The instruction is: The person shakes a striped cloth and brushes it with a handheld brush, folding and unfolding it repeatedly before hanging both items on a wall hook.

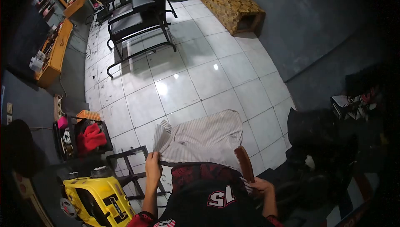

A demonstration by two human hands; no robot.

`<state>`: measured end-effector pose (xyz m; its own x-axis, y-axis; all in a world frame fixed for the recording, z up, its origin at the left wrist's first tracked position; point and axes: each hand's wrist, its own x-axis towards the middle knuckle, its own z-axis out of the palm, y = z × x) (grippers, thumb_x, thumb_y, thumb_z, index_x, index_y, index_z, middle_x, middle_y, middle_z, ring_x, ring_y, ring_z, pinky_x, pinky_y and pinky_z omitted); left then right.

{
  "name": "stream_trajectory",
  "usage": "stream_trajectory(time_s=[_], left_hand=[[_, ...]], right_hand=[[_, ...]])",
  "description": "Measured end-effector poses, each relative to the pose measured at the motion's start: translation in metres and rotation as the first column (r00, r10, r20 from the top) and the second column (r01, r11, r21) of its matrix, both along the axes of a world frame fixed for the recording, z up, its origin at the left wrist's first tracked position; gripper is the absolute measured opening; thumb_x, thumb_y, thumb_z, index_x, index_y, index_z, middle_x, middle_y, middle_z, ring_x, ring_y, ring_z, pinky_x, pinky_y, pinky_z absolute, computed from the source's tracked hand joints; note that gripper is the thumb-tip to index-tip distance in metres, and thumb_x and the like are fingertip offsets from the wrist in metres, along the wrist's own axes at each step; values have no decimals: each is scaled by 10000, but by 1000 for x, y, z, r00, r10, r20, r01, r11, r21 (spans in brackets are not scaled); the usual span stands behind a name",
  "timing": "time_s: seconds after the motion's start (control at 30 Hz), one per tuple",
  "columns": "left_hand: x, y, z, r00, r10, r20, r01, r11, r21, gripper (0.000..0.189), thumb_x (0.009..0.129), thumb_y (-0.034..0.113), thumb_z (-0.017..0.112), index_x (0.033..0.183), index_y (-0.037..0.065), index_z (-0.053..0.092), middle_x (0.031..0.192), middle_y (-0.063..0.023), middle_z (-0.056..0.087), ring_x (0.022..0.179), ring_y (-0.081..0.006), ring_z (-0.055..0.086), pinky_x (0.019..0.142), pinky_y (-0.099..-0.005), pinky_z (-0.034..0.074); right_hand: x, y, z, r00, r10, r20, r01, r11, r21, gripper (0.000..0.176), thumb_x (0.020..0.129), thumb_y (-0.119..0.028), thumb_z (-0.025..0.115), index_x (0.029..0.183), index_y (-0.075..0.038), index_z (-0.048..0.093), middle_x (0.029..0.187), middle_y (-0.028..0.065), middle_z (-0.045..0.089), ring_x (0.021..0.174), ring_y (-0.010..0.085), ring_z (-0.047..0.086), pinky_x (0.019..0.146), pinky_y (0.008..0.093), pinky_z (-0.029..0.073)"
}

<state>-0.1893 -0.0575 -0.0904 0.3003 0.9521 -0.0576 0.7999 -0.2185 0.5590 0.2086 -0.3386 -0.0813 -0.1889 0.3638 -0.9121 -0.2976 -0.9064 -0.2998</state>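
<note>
A striped, light-coloured cape (208,133) with a dark edge hangs spread out in front of my body, over the tiled floor. My left hand (153,168) is closed on its upper left corner. At the other side my right hand (262,186) is closed around the lower end of a brown wooden brush (245,163), with bristles along its left side. A bunched bit of striped cloth also shows at the right fingers, so that hand grips the cape's corner as well. The brush points up and away from me, in front of the cape's right edge.
Black barber chairs (139,18) stand ahead on white tiles. Wooden shelves (58,52) line the left wall. Near my left are a black caddy with a red cloth (91,138) and a yellow toy car (98,200). A woven-pattern bench (225,4) stands along the right wall.
</note>
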Motion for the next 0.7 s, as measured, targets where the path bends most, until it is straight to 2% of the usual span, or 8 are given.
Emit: stream_trajectory(time_s=[0.03, 0.13, 0.2, 0.33, 0.37, 0.47, 0.6, 0.7], left_hand=[[-6, -1, -5, 1000, 11, -1, -11, 999, -34, 273, 602, -108, 528, 850, 7, 513, 833, -185, 528, 787, -386, 515, 667, -419, 412], [-22, -1, -11, 999, 49, 18, -47, 991, -122, 262, 587, -99, 540, 819, 10, 486, 794, -182, 517, 769, -388, 506, 646, -422, 400], [-29, 3, -11, 994, 84, 65, -74, 987, -141, 266, 570, -91, 550, 800, 18, 474, 769, -177, 506, 761, -383, 499, 631, -417, 392], [-39, 23, 0, 975, -181, 132, 172, 982, 77, 268, 549, -75, 573, 770, 26, 461, 683, -169, 484, 625, -370, 483, 557, -398, 380], [-38, 27, 11, 962, -240, 132, 236, 971, 40, 248, 570, -66, 595, 773, 19, 479, 681, -161, 498, 607, -365, 496, 551, -397, 390], [-43, 33, 12, 949, -251, 193, 285, 942, -177, 227, 600, -42, 618, 792, 14, 511, 728, -156, 525, 663, -347, 537, 578, -384, 417], [-30, 32, 20, 954, -244, 171, 262, 961, -89, 215, 643, -18, 621, 838, 9, 535, 749, -150, 535, 706, -338, 560, 614, -365, 446], [-8, 19, 20, 968, -180, 172, 192, 980, -52, 214, 655, -49, 586, 851, 11, 525, 760, -160, 540, 724, -352, 550, 640, -365, 437]], right_hand=[[-6, 6, 11, 998, 48, 31, -48, 999, -5, 388, 839, -252, 610, 1125, -9, 512, 944, -4, 569, 770, 78, 516, 661, 234, 425], [-15, -2, 6, 999, -42, 1, 41, 994, 99, 345, 825, -221, 627, 1084, -12, 533, 899, -15, 572, 768, 78, 521, 673, 238, 427], [-17, -1, 13, 997, -24, 69, 13, 989, 146, 293, 810, -189, 641, 1030, -16, 553, 870, -23, 569, 761, 76, 520, 672, 238, 425], [-11, 6, 35, 937, -65, 343, -42, 955, 295, 196, 780, -136, 665, 918, -31, 575, 818, -32, 557, 762, 65, 513, 669, 235, 416], [-12, 7, 39, 875, -157, 458, -11, 940, 342, 183, 793, -159, 655, 882, -14, 587, 750, -13, 555, 690, 80, 508, 605, 261, 422], [4, 14, 37, 766, -248, 594, 5, 925, 380, 196, 741, -75, 691, 884, -38, 563, 744, -38, 534, 674, 63, 494, 592, 218, 406], [6, 51, 57, 467, -432, 771, -113, 836, 536, 182, 745, -84, 690, 804, 9, 544, 698, -10, 526, 637, 61, 469, 562, 236, 404], [20, 63, 52, 159, -294, 943, -341, 879, 332, 228, 715, -86, 692, 800, 41, 523, 677, 112, 529, 616, 241, 524, 570, 330, 407]])
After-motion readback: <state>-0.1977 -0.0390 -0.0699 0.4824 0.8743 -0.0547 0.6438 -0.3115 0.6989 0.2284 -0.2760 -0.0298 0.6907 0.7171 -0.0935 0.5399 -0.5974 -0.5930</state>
